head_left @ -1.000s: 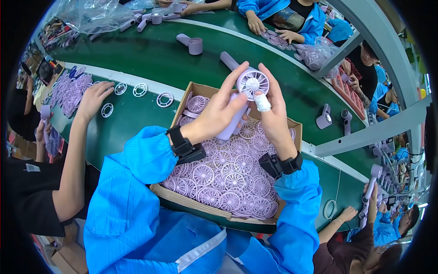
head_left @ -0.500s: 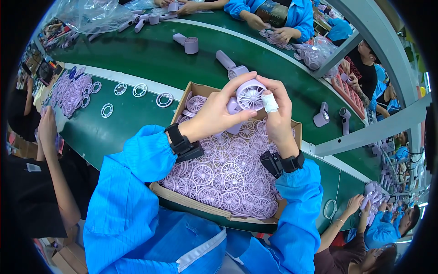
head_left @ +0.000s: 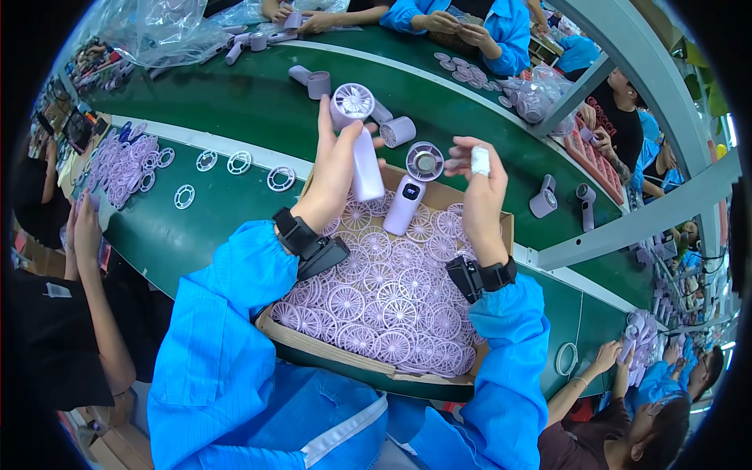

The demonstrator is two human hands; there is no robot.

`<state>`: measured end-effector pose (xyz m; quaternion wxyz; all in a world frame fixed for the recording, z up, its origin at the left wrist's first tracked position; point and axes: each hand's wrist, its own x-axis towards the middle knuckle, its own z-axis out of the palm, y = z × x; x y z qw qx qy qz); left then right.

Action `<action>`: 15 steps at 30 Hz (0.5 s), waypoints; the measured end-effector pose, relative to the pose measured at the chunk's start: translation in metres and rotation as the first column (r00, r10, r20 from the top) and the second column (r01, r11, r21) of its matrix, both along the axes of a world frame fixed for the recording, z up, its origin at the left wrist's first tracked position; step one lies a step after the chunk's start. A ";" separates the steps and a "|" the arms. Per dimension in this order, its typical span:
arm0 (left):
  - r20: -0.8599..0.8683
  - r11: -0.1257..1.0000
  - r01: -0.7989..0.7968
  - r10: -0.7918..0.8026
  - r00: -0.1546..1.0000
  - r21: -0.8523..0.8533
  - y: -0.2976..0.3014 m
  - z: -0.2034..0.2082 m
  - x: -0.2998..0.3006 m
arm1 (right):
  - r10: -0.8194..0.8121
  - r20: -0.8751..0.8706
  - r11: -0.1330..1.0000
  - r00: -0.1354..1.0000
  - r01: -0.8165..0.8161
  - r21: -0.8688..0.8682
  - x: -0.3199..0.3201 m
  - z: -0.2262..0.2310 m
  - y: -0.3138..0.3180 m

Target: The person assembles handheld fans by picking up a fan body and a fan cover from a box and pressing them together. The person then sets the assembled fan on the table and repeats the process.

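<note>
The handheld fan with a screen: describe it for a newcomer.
Find the cardboard box of lilac grilles. At its far side, between left hand and right hand, is the handheld fan. Unlike neighbouring fans, its handle shows a dark screen.

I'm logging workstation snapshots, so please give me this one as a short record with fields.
Left hand: gripping a lilac handheld fan by its handle
Right hand: open, white wrap on the thumb, nearest the second fan; contact unclear
Second fan: lilac, small dark display on handle, at the box's far side
Box: open cardboard, heaped with lilac spoked grilles
Left of box: four pale rings on green tabletop
Beyond: green belt bearing more lilac fans
</note>
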<state>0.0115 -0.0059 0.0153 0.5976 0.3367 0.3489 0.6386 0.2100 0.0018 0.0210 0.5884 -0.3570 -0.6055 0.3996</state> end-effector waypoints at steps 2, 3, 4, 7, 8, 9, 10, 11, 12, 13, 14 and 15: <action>-0.137 0.990 -0.140 0.143 0.980 0.035 0.008 -0.013 0.000 | -0.027 -0.034 1.000 0.999 0.027 -0.006 0.005 0.001 0.004; -0.202 0.977 -0.206 0.214 0.956 0.059 0.010 -0.016 0.000 | -0.050 -0.053 0.999 0.997 0.048 -0.025 0.009 0.001 0.006; -0.201 0.976 -0.210 0.217 0.955 0.059 0.011 -0.020 -0.001 | -0.073 -0.070 0.997 0.995 0.070 -0.045 0.013 -0.001 0.009; -0.104 0.982 -0.187 0.185 0.977 -0.008 0.003 -0.007 0.004 | -0.135 -0.118 0.988 0.984 0.124 -0.094 0.027 -0.003 0.016; -0.102 0.982 -0.189 0.188 0.977 -0.007 0.006 -0.010 0.003 | -0.167 -0.151 0.981 0.974 0.149 -0.124 0.029 -0.004 0.018; -0.172 0.977 -0.172 0.192 0.966 0.123 0.011 -0.017 0.002 | -0.200 -0.183 0.973 0.963 0.172 -0.154 0.032 -0.004 0.020; -0.238 0.958 -0.144 0.205 0.949 0.249 0.015 -0.022 0.002 | -0.196 -0.179 0.974 0.964 0.169 -0.154 0.036 -0.005 0.022; -0.301 0.923 -0.107 0.227 0.926 0.369 0.017 -0.027 0.002 | -0.218 -0.189 0.968 0.958 0.187 -0.170 0.040 -0.007 0.024; -0.298 0.923 -0.113 0.232 0.926 0.367 0.016 -0.026 0.002 | -0.239 -0.198 0.961 0.951 0.202 -0.189 0.044 -0.008 0.026; -0.345 0.932 -0.070 0.200 0.917 0.356 0.014 -0.024 0.003 | -0.259 -0.208 0.954 0.943 0.216 -0.207 0.048 -0.008 0.029; -0.391 0.939 -0.029 0.170 0.905 0.342 0.012 -0.022 0.004 | -0.250 -0.205 0.956 0.946 0.208 -0.207 0.052 -0.007 0.032; -0.434 0.945 0.017 0.135 0.891 0.328 0.012 -0.021 0.007 | -0.289 -0.131 0.939 0.948 0.254 -0.233 0.058 -0.004 0.034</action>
